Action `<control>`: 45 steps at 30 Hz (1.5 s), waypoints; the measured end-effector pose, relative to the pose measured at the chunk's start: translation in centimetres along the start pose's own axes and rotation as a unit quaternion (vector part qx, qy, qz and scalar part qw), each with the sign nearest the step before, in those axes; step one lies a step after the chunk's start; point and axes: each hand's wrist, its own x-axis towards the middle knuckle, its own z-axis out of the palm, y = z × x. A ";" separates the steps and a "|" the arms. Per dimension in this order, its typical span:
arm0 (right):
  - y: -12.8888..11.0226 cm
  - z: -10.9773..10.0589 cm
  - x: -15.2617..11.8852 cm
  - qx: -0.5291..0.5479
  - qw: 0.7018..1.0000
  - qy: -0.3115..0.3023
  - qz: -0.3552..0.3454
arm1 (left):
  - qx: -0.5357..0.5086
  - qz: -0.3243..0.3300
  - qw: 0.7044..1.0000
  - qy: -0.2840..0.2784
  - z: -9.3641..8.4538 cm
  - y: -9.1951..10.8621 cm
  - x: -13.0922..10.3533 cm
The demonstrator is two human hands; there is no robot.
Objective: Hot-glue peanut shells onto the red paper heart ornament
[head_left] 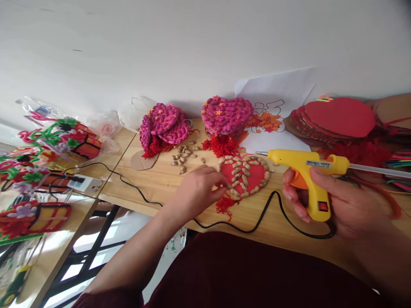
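My right hand (340, 201) is wrapped round a yellow hot glue gun (298, 159), fingers at its orange trigger. A clear glue stick (379, 170) sticks out of the back, and the metal nozzle points left above a red heart-shaped board (257, 174). Peanuts (267, 175) line much of the heart's edge, and more run down its middle. At the heart's left edge, the fingers of my left hand (202, 188) are curled in a pinch on what looks like a peanut, mostly hidden by the fingertips. Red yarn tassel (224, 205) lies at the heart's lower left.
Loose peanuts (181, 156) lie left of the heart. Behind stand pink-purple peanut-covered hearts (227, 113), orange stars (266, 122) on paper, and stacked red hearts (340, 117). The black cord (237, 230) crosses the table front to a power strip (85, 184) near flower crafts (35, 171).
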 end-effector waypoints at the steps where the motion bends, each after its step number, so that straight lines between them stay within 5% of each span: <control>1: 0.0 0.0 0.0 -0.003 1.000 -0.003 -0.002 | 0.011 0.031 0.999 -0.023 0.5 0.5 0.7; 6: 0.0 -0.1 -0.1 0.007 1.000 -0.001 0.002 | 0.079 0.122 0.985 -0.092 2.0 0.5 2.5; 15: 0.2 -0.3 -0.1 0.004 1.000 -0.006 0.003 | 0.093 0.140 0.979 -0.114 1.6 0.5 3.0; 25: 0.3 -0.1 0.1 0.000 1.000 -0.005 0.000 | 0.059 0.118 0.987 -0.096 2.3 0.5 2.4; 35: 0.2 0.0 0.0 -0.008 1.000 -0.003 -0.008 | -0.012 0.010 1.000 0.002 1.0 -0.5 -0.1; 45: 0.5 -0.1 0.1 0.004 1.000 -0.012 0.006 | -0.018 0.005 1.000 0.017 2.0 -0.2 -1.8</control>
